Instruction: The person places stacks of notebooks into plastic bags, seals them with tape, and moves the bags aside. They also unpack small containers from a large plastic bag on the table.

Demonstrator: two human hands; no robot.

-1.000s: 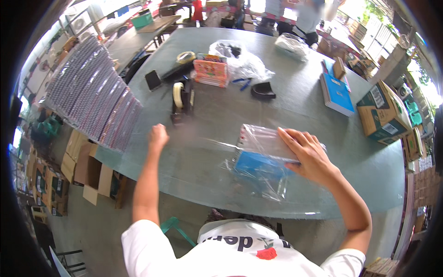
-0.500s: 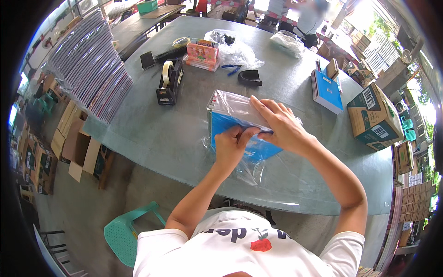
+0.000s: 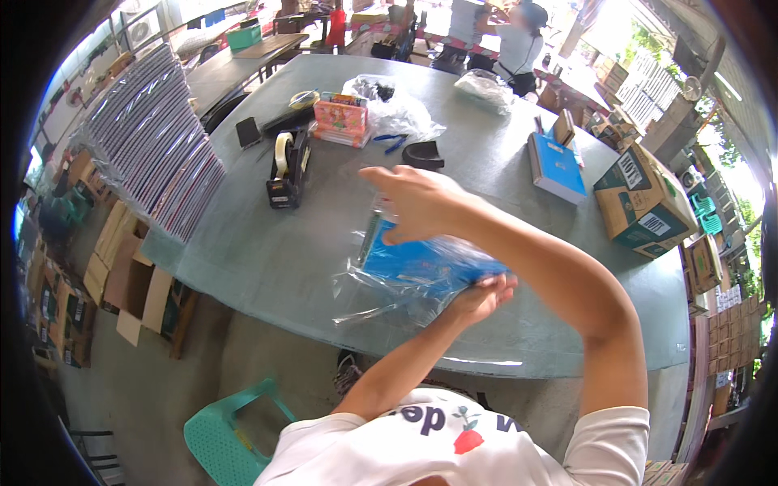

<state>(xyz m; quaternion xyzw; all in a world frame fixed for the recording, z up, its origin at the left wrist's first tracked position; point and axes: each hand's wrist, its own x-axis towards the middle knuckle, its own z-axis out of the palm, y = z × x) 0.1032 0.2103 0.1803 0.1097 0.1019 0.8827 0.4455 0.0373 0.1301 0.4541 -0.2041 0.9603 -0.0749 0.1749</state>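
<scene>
A blue-covered stack of books (image 3: pixel 413 261) lies in loose clear plastic film (image 3: pixel 356 296) in front of me, near the table's front edge. My left hand (image 3: pixel 485 296) is closed round its near right corner, gripping book and film. My right hand (image 3: pixel 425 202) is stretched across the far side of the stack, fingers extended to the left and thumb apart, holding nothing. It hides part of the stack's far edge. Left of its fingertips stands a black tape dispenser (image 3: pixel 288 170) with a roll of tape.
A tall stack of plastic-wrapped books (image 3: pixel 154 138) rises at the table's left. Farther back are a pink box (image 3: pixel 340 120), blue snips (image 3: pixel 395 143), a black curved piece (image 3: pixel 424 154) and crumpled plastic (image 3: pixel 405 113). Another blue book stack (image 3: pixel 557 168) and a carton (image 3: pixel 646 200) stand right.
My right hand has left the top of the stack and reached left. My left hand has moved from the cover's middle to the near right corner. The view has shifted slightly.
</scene>
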